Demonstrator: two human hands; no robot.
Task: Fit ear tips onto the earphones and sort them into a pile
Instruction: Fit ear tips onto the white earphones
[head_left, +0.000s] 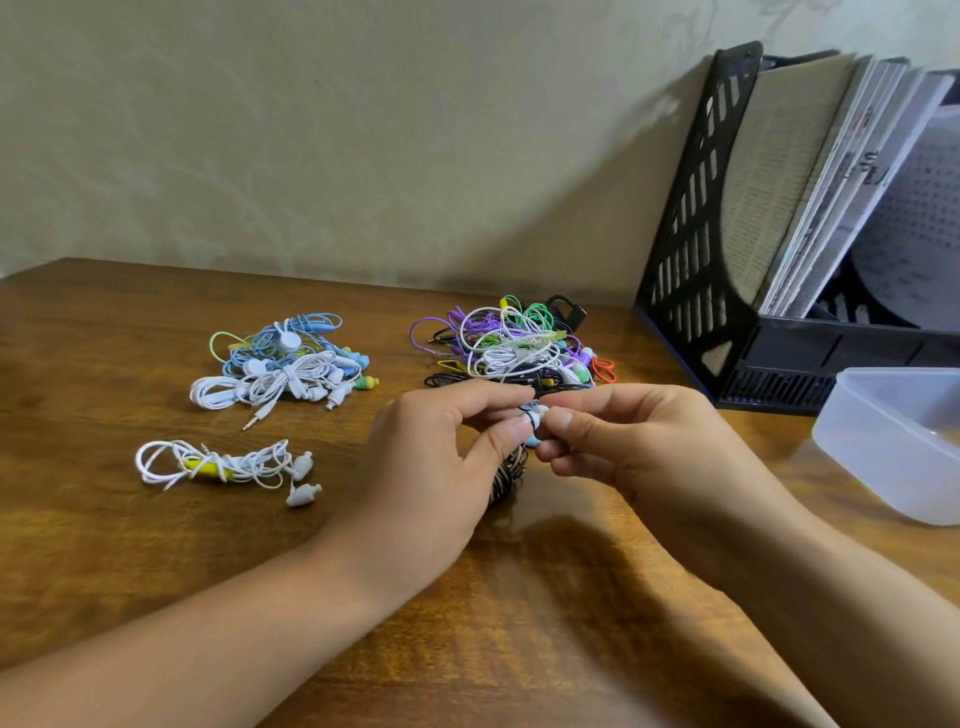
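My left hand (436, 457) and my right hand (623, 447) meet above the middle of the wooden table (104, 545). Between their fingertips they pinch a small white earbud (536, 415); whether a tip sits on it I cannot tell. Its coiled cable bundle (508, 475) hangs below my left fingers. Behind the hands lies a tangled heap of multicoloured earphones (514, 343). To the left is a pile of white and blue earphones (283, 366). One white pair with a yellow tie (228, 467) lies alone nearer to me.
A translucent plastic container (904, 441) stands at the right edge. Behind it a black file holder (727, 234) with books and papers leans against the wall.
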